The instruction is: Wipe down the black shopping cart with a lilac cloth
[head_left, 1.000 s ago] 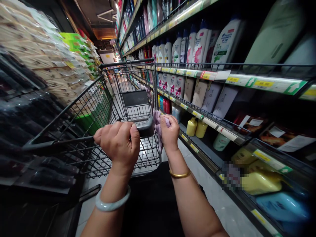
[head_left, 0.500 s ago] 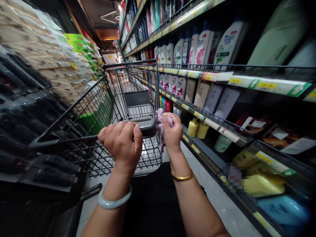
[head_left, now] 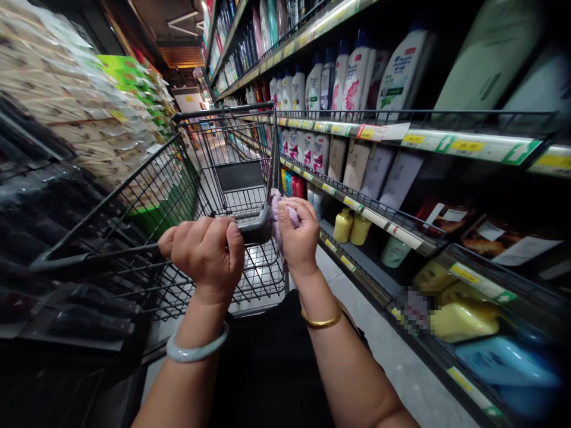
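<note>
A dark wire shopping cart (head_left: pixel 229 235) stands in front of me, with a grey handle (head_left: pixel 255 229) across its near end. My left hand (head_left: pixel 203 249) is closed around that handle, thumb along the top. A crumpled light purple cloth (head_left: pixel 277 223) is gripped in my right hand (head_left: pixel 298 232), which is at the handle's right end. The cloth lies against the cart's side frame there. The fingers on the far side of each hand are partly hidden. In the part of the basket that shows, I see wire mesh and the floor beneath.
Shelves on the right hold shampoo bottles (head_left: pixel 357 77), boxes (head_left: pixel 357 161), yellow pump bottles (head_left: pixel 351 227) and a yellow bottle (head_left: pixel 466 321) lying on its side. Stacked packs (head_left: pixel 66 107) and green packs (head_left: pixel 129 83) line the left. The aisle runs on ahead between them.
The cart and both hands have shifted slightly left in view, and the shelves have slid left and a little up. Both hands keep their holds.
</note>
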The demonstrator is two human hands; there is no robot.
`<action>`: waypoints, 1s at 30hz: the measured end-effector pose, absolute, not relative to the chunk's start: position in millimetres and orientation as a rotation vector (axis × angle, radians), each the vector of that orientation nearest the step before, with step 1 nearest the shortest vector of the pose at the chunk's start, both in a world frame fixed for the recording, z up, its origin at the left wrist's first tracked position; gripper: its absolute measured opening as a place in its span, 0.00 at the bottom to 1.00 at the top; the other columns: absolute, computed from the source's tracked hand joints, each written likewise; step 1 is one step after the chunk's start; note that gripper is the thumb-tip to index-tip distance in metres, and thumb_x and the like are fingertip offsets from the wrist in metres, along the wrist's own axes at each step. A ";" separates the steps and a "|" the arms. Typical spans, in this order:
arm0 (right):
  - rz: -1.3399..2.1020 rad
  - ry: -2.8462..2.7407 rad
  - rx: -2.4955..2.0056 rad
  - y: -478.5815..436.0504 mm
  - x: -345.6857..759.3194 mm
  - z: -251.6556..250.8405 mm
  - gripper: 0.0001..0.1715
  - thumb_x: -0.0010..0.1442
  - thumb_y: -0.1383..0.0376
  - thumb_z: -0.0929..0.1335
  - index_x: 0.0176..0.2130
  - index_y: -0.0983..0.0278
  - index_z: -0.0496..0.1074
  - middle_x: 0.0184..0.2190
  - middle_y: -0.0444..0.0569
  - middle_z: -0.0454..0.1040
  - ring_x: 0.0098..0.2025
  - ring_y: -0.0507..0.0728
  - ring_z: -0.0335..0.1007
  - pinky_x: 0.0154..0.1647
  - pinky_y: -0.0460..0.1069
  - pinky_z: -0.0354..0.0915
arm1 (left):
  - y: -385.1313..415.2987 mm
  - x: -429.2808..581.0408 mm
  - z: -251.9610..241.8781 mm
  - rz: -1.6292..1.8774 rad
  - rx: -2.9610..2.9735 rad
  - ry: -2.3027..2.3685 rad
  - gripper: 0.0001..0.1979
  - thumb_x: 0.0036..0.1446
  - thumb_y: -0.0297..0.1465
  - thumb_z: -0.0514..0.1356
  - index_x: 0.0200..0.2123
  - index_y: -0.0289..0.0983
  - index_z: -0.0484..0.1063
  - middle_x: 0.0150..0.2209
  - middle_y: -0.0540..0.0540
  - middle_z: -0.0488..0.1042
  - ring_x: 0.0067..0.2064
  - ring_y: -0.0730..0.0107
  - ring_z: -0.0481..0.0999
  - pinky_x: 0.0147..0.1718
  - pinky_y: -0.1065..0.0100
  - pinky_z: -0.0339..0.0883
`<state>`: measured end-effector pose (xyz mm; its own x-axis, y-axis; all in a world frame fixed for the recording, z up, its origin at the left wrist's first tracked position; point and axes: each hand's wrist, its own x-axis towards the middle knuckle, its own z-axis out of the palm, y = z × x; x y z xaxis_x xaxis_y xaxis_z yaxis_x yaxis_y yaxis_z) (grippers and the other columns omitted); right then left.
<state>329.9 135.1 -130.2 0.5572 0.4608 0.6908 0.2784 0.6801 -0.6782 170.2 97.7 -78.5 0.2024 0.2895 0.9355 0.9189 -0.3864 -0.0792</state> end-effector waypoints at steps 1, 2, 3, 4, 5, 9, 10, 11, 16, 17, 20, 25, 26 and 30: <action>0.102 -1.019 -0.832 133.7 329.2 -128.1 0.13 0.70 0.55 0.70 0.40 0.60 0.81 0.44 0.52 0.82 0.51 0.57 0.79 0.61 0.56 0.74 | 97.5 169.4 -78.3 -1.181 -1.809 -1.135 0.16 0.73 0.40 0.50 0.35 0.44 0.73 0.29 0.44 0.75 0.36 0.56 0.67 0.47 0.50 0.52; 0.097 -1.025 -0.839 134.2 328.9 -128.8 0.13 0.70 0.55 0.70 0.39 0.60 0.81 0.44 0.53 0.82 0.52 0.57 0.79 0.61 0.56 0.74 | 97.4 168.5 -78.0 -1.173 -1.812 -1.141 0.16 0.73 0.40 0.50 0.35 0.44 0.73 0.29 0.44 0.75 0.36 0.56 0.67 0.47 0.50 0.52; 0.113 -1.026 -0.873 136.6 329.1 -132.1 0.13 0.69 0.56 0.70 0.39 0.60 0.81 0.44 0.53 0.82 0.51 0.58 0.79 0.61 0.56 0.74 | 97.4 167.4 -77.6 -1.169 -1.814 -1.144 0.17 0.73 0.40 0.49 0.35 0.44 0.73 0.29 0.44 0.75 0.36 0.56 0.68 0.47 0.50 0.52; 0.146 -1.020 -0.929 140.3 329.9 -137.5 0.13 0.69 0.56 0.70 0.38 0.60 0.81 0.43 0.53 0.82 0.50 0.58 0.79 0.60 0.56 0.74 | 97.4 166.4 -77.3 -1.163 -1.819 -1.149 0.17 0.73 0.41 0.49 0.35 0.44 0.73 0.29 0.44 0.75 0.36 0.56 0.68 0.47 0.49 0.52; 0.192 -1.010 -0.995 144.6 331.0 -143.8 0.12 0.68 0.57 0.70 0.38 0.61 0.81 0.42 0.53 0.82 0.48 0.58 0.79 0.58 0.56 0.75 | 97.5 165.3 -76.9 -1.158 -1.824 -1.153 0.17 0.73 0.41 0.49 0.35 0.44 0.73 0.30 0.44 0.76 0.36 0.55 0.68 0.47 0.49 0.53; 0.266 -1.010 -1.101 154.1 334.4 -157.7 0.12 0.67 0.58 0.70 0.38 0.62 0.81 0.40 0.52 0.83 0.46 0.58 0.78 0.56 0.55 0.74 | 96.5 160.1 -75.9 -1.142 -1.844 -1.174 0.18 0.73 0.41 0.49 0.34 0.44 0.73 0.31 0.43 0.78 0.36 0.55 0.69 0.46 0.48 0.54; 0.244 -1.028 -1.074 153.1 333.6 -156.5 0.12 0.68 0.58 0.70 0.38 0.61 0.81 0.41 0.52 0.83 0.47 0.58 0.78 0.56 0.54 0.74 | 95.8 158.5 -75.9 -1.143 -1.842 -1.181 0.18 0.73 0.42 0.49 0.34 0.44 0.73 0.30 0.43 0.78 0.36 0.55 0.69 0.46 0.48 0.54; 0.220 -1.046 -1.038 151.4 331.9 -154.2 0.12 0.68 0.57 0.70 0.38 0.61 0.81 0.42 0.52 0.83 0.48 0.58 0.78 0.57 0.54 0.74 | 94.9 156.6 -76.1 -1.146 -1.836 -1.185 0.18 0.73 0.42 0.49 0.33 0.44 0.72 0.30 0.43 0.77 0.36 0.56 0.68 0.46 0.48 0.54; 0.232 -1.083 -0.982 148.0 321.3 -150.9 0.11 0.69 0.59 0.70 0.39 0.61 0.82 0.42 0.52 0.82 0.49 0.57 0.79 0.56 0.52 0.74 | 91.4 146.6 -78.9 -1.165 -1.790 -1.181 0.18 0.72 0.42 0.49 0.32 0.43 0.71 0.28 0.45 0.74 0.35 0.59 0.67 0.44 0.48 0.56; 0.254 -1.081 -1.010 149.5 320.4 -153.3 0.10 0.68 0.60 0.71 0.39 0.61 0.82 0.42 0.52 0.82 0.48 0.57 0.79 0.56 0.52 0.74 | 91.4 145.3 -79.5 -1.179 -1.779 -1.174 0.18 0.72 0.41 0.49 0.32 0.43 0.71 0.28 0.45 0.73 0.35 0.59 0.66 0.43 0.48 0.56; 0.305 -1.054 -1.069 154.2 320.7 -159.7 0.09 0.67 0.61 0.71 0.38 0.62 0.82 0.40 0.51 0.82 0.45 0.57 0.78 0.53 0.52 0.73 | 92.4 144.1 -80.2 -1.234 -1.758 -1.139 0.19 0.71 0.40 0.49 0.28 0.42 0.68 0.25 0.46 0.71 0.32 0.61 0.64 0.41 0.49 0.55; 0.280 -1.032 -1.040 154.4 320.4 -155.8 0.12 0.69 0.58 0.70 0.38 0.61 0.81 0.40 0.50 0.82 0.45 0.57 0.78 0.53 0.52 0.72 | 89.8 144.7 -78.0 -1.291 -1.781 -1.124 0.21 0.71 0.39 0.51 0.23 0.43 0.63 0.21 0.48 0.67 0.29 0.64 0.61 0.38 0.50 0.51; 0.281 -1.028 -1.031 154.5 319.8 -154.6 0.12 0.69 0.58 0.70 0.38 0.61 0.81 0.40 0.50 0.82 0.45 0.57 0.78 0.53 0.52 0.72 | 88.3 144.3 -77.5 -1.303 -1.782 -1.122 0.21 0.70 0.38 0.52 0.23 0.43 0.63 0.21 0.48 0.66 0.28 0.64 0.61 0.37 0.51 0.51; 0.295 -0.996 -1.003 161.1 319.3 -157.8 0.12 0.68 0.58 0.70 0.38 0.62 0.81 0.40 0.51 0.82 0.45 0.58 0.78 0.53 0.52 0.72 | 82.1 142.3 -76.9 -1.342 -1.802 -1.116 0.21 0.70 0.37 0.53 0.22 0.42 0.63 0.21 0.49 0.65 0.27 0.67 0.62 0.37 0.52 0.51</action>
